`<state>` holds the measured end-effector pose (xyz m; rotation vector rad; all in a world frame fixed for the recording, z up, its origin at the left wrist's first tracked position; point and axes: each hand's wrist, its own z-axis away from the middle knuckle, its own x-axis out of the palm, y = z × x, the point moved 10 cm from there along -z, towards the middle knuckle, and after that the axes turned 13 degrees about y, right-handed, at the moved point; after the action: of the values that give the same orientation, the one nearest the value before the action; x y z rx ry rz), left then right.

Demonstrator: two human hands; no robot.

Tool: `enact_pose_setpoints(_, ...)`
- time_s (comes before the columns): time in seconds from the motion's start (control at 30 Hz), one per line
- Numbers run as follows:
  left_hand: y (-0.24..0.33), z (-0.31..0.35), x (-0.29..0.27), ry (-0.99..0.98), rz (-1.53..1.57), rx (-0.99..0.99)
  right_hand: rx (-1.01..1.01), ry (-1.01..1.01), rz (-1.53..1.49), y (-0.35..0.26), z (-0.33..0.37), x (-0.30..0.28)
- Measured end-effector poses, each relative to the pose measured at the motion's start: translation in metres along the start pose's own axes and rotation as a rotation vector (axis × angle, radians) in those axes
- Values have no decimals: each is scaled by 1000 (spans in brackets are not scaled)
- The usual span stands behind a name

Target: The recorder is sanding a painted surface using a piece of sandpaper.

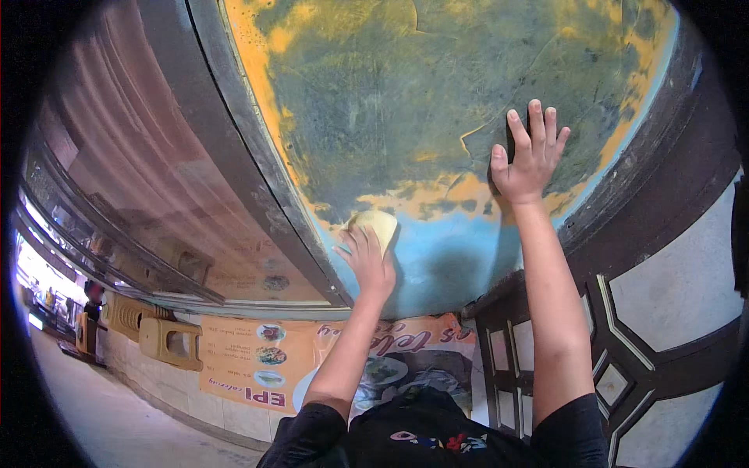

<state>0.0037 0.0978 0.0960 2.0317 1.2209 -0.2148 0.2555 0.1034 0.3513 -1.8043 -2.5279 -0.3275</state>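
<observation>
Sheet point(382, 225), rounded, against patchy wall point(437, 101)

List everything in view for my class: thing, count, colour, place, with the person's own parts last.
painted panel: 1, dark green-grey, orange, light blue, top
sheet: 1, pale yellow, panel's lower left
dark frame: 1, brown, left of panel
glass pane: 1, pinkish-brown, left
printed banner: 1, orange, lower centre
plastic stools: at least 2, tan, lower left
panelled structure: 1, dark with pale panels, right
floor: 1, pale, lower left
small clutter: uncountable, mixed, far left
shirt: 1, black, bottom edge
forearms: 2, bare, bottom
left hand: 1, bare, over the sheet
right hand: 1, bare, spread, panel's right
</observation>
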Motion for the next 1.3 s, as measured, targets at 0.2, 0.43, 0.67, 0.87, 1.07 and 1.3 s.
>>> enact_pose_setpoints(0.2,-10,14,12,-156,-114,-13,-12,23,1,-1,0,-2)
enact_pose_setpoints(0.43,-15,47,16,-51,28,-16,-2,4,-9,-6,-1,2)
enact_pose_setpoints(0.67,29,-28,-27,220,44,126,-20,18,-8,-2,0,1)
enact_pose_setpoints(0.87,-4,33,13,-87,-93,14,-24,8,-4,-4,2,2)
enact_pose_setpoints(1.07,29,-26,-19,142,76,88,-30,19,5,0,2,-1)
enact_pose_setpoints(1.3,-13,24,18,-84,-127,36,-46,17,6,-8,0,3)
